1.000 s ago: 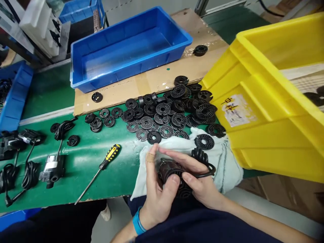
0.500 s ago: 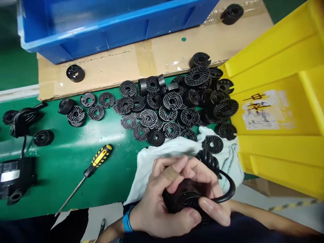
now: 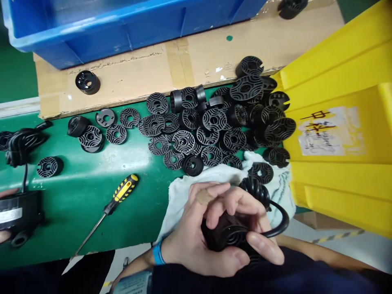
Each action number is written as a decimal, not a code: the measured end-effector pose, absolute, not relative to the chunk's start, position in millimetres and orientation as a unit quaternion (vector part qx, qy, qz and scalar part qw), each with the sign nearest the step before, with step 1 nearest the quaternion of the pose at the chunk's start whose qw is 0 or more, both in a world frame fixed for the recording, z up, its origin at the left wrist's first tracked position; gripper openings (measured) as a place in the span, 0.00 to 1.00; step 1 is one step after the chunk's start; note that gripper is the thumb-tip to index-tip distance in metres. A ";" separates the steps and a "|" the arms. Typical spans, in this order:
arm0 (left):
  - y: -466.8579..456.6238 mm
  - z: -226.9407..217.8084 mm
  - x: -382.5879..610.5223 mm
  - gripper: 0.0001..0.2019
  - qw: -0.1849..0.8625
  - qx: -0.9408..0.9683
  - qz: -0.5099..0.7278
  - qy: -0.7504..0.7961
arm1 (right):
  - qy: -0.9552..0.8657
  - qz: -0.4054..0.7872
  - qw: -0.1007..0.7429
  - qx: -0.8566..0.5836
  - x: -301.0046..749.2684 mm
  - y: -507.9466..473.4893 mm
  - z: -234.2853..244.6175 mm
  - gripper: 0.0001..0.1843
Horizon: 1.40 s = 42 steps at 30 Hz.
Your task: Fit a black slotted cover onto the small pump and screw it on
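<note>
Two bare hands, the left hand (image 3: 190,241) and the right hand (image 3: 245,208), close firmly around a ribbed black plastic pump (image 3: 228,232) over a white cloth (image 3: 180,204) at the near edge; it looks light and stiff, best held by its body, not its coiled black cable (image 3: 255,192).

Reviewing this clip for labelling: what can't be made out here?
All from the head view:

The black part: the left hand and right hand hide most of it.
The black unit: cut off by the left edge, as are another person's fingers.
The blue tub: the top edge cuts off its far side.
The label on the yellow bin: its small writing is too blurred to read.
</note>
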State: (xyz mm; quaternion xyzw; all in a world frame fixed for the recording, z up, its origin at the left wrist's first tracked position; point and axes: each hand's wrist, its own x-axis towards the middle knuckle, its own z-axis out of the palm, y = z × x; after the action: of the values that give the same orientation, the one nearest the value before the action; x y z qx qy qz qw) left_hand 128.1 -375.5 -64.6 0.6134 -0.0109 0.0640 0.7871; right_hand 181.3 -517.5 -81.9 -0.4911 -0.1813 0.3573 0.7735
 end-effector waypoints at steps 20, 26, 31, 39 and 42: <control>-377.2 -66.3 120.0 0.34 0.744 0.664 0.079 -0.025 | -0.245 0.278 0.746 -0.553 188.3 -523.2 -66.8 0.20; -386.7 -74.5 121.6 0.35 0.757 0.641 0.124 0.025 | -0.237 0.251 0.740 -0.578 184.2 -520.9 -61.5 0.19; -389.1 -76.0 125.1 0.36 0.746 0.654 0.119 0.039 | -0.256 0.230 0.719 -0.604 180.2 -521.0 -60.6 0.19; -384.8 -69.9 121.1 0.27 0.759 0.637 0.138 0.010 | -0.272 0.209 0.690 -0.638 179.1 -522.7 -62.8 0.16; -385.4 -67.5 118.9 0.26 0.743 0.652 0.146 0.024 | -0.277 0.199 0.685 -0.644 180.2 -520.9 -61.6 0.17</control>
State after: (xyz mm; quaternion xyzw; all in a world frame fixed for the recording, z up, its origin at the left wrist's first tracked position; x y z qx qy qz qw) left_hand 118.9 -385.4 -67.5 0.6524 0.0240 0.1462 0.7433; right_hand 180.2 -520.9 -61.6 -0.6442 -0.2770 0.1992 0.6845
